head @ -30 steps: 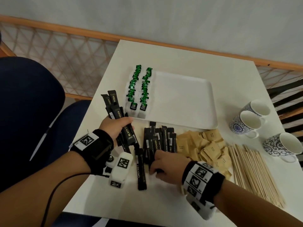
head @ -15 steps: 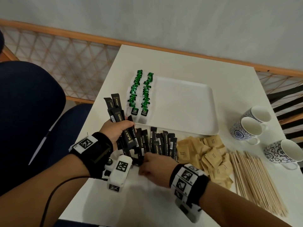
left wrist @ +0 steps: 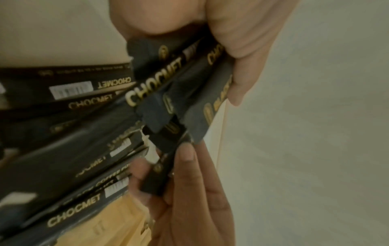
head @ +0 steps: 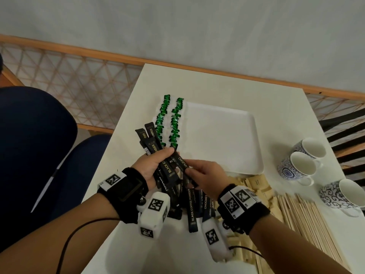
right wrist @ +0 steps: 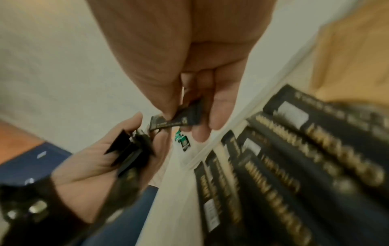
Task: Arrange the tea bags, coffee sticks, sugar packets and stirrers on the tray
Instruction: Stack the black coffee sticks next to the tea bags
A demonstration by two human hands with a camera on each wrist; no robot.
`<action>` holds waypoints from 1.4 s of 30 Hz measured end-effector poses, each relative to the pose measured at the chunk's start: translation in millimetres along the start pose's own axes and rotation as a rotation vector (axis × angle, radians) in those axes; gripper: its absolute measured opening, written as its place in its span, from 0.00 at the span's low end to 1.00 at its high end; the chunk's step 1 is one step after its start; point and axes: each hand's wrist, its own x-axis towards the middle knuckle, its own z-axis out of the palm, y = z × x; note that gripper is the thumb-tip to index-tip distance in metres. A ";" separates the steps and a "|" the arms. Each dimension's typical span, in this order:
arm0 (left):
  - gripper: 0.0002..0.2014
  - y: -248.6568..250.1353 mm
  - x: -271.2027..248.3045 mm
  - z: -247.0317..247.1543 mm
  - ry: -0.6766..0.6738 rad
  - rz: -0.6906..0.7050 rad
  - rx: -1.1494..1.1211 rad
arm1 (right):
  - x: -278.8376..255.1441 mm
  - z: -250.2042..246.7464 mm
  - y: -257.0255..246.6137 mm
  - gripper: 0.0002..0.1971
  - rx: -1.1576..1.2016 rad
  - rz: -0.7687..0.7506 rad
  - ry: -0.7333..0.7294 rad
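My left hand (head: 156,165) grips a fanned bunch of black coffee sticks (head: 151,141) above the table's left side. My right hand (head: 199,175) pinches one more black coffee stick (head: 182,164) and holds it against that bunch; the pinch also shows in the right wrist view (right wrist: 181,118). More coffee sticks (head: 192,208) lie on the table under my hands. Two rows of green tea bags (head: 171,119) fill the left part of the white tray (head: 227,139). Brown sugar packets (head: 258,186) and wooden stirrers (head: 308,220) lie to the right.
Three blue-patterned mugs (head: 302,163) stand at the table's right edge. A dark blue chair (head: 35,139) stands left of the table. A lattice rail (head: 83,84) runs behind the table along the wall.
My right hand picked a coffee stick off the table pile and rose with it to the bunch in my left hand. The left hand lifted a little toward the tray.
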 end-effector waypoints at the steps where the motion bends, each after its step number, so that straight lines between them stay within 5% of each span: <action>1: 0.13 3.5 1.7 -1.5 0.003 -0.001 0.020 | 2.8 -5.3 3.2 0.15 -0.119 -0.033 0.055; 3: 0.18 8.2 4.7 -4.7 -0.008 -0.039 0.053 | 6.6 -12.1 7.9 0.14 -0.317 -0.182 0.184; 6: 0.16 11.5 5.9 -4.9 -0.031 -0.114 0.076 | 12.8 -12.4 14.8 0.13 -0.306 -0.445 0.338; 9: 0.17 13.6 10.0 -5.7 -0.026 -0.139 0.101 | 18.8 -16.1 18.1 0.11 -0.312 -0.534 0.376; 16: 0.11 21.8 21.9 0.7 -0.010 0.036 0.135 | 30.7 -22.1 2.1 0.12 -0.160 -0.118 0.018; 20: 0.09 32.0 29.2 7.1 -0.038 0.110 0.097 | 48.0 -32.4 -5.9 0.04 -0.074 0.019 0.087; 25: 0.17 37.7 42.7 14.3 -0.065 0.105 0.067 | 64.5 -42.1 -8.6 0.04 0.515 0.165 0.214; 27: 0.15 36.9 46.8 16.4 -0.059 0.113 0.103 | 67.0 -46.6 -9.2 0.05 0.615 0.190 0.170; 30: 0.07 38.9 51.0 24.4 -0.064 0.141 0.147 | 72.7 -49.2 -6.6 0.08 0.453 0.169 0.078; 35: 0.10 46.3 65.1 31.1 -0.020 0.149 0.123 | 77.4 -64.8 -4.9 0.08 0.399 0.172 -0.069; 42: 0.10 53.2 80.8 30.7 0.034 0.133 0.037 | 97.7 -94.8 13.6 0.07 0.534 0.206 -0.015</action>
